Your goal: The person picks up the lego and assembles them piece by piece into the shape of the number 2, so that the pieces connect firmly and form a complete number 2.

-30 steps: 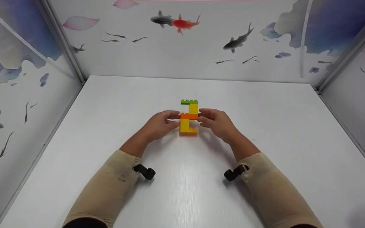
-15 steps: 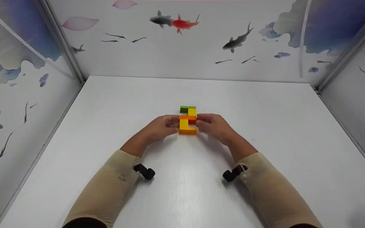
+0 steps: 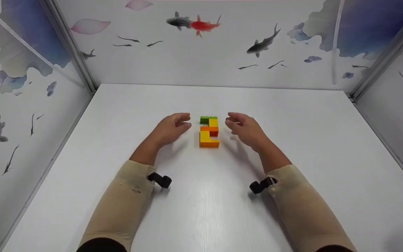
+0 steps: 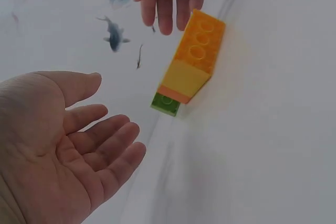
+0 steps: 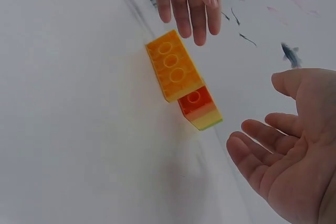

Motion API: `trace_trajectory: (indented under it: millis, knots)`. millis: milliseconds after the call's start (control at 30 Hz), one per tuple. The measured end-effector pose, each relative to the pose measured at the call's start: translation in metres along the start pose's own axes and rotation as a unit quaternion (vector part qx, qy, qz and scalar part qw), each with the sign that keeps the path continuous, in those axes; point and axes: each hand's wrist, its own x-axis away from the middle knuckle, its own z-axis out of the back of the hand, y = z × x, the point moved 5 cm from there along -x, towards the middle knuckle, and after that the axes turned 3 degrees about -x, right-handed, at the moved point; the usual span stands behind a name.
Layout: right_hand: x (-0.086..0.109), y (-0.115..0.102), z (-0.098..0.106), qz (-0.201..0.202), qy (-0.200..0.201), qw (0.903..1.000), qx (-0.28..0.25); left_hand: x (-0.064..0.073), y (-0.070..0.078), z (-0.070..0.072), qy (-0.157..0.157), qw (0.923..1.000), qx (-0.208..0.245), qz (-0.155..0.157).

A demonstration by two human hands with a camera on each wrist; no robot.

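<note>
A toy-brick structure (image 3: 205,137) of orange, yellow and green bricks lies on the white table, zigzag in shape. Its green brick (image 3: 208,119) is at the far end. At the near end, the hollow underside of an orange brick (image 4: 202,38) shows in the left wrist view, and in the right wrist view too. My left hand (image 3: 173,129) hovers a little to the left of the structure, fingers loosely bent, palm towards it. On the other side my right hand (image 3: 247,131) is held much the same way. A visible gap separates each hand from the bricks.
The white table (image 3: 208,210) is bounded by a back wall (image 3: 201,66) and side walls printed with fish. Small black devices, a left one (image 3: 161,180) and a right one (image 3: 262,184), stick out from the sleeves at the wrists.
The brick structure, earlier between both hands' fingers, has tipped so its green far end sits lower. Both hands have since let go and moved apart, outward and slightly away from me.
</note>
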Motion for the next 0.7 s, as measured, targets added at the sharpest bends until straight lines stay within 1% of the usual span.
trace_trajectory:
  millis: [100, 200, 300, 500, 600, 700]
  knots:
    - [-0.004, -0.002, 0.014, 0.006, 0.024, 0.9996, 0.014, -0.006, 0.004, 0.011, 0.029, 0.9995, 0.000, 0.015]
    - [-0.007, -0.004, 0.024, 0.013, 0.042, 0.9985, 0.033, -0.012, 0.010, 0.015, 0.052, 0.9983, 0.012, 0.023]
    - [-0.011, -0.006, 0.028, 0.016, 0.052, 0.9972, 0.050, -0.020, 0.019, 0.010, 0.062, 0.9975, 0.017, 0.028]
    - [-0.017, -0.010, 0.026, 0.011, 0.057, 0.9952, 0.079, -0.030, 0.038, -0.003, 0.079, 0.9965, -0.012, 0.023]
    - [-0.017, -0.011, 0.025, 0.004, 0.058, 0.9942, 0.091, -0.033, 0.045, -0.004, 0.089, 0.9958, -0.013, 0.018]
    - [-0.016, -0.012, 0.022, 0.003, 0.052, 0.9932, 0.104, -0.033, 0.048, -0.003, 0.098, 0.9951, -0.006, 0.013]
